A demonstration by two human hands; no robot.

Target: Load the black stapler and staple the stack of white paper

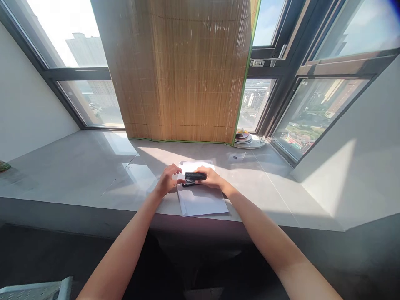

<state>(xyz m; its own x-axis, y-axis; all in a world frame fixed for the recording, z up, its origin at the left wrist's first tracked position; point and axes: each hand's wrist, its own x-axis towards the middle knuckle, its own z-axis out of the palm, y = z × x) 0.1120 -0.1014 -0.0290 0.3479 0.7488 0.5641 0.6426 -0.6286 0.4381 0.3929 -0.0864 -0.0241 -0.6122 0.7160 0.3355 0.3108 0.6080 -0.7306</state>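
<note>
A black stapler (194, 176) is held over white sheets of paper (204, 203) on the windowsill. My right hand (210, 176) wraps round its right end. At the stapler's left end is my left hand (170, 179), its thumb and fingers apart, with the thumb tip close to the stapler's front. Whether that thumb touches the stapler is too small to tell. The paper lies under both hands, its near edge close to the front of the sill.
Behind the paper lies a small clear packet (236, 157). Stacked plates (246, 141) stand by the window at the back right. A bamboo blind (187, 75) hangs down to the sill. A grey plastic stool (37, 290) is at the lower left.
</note>
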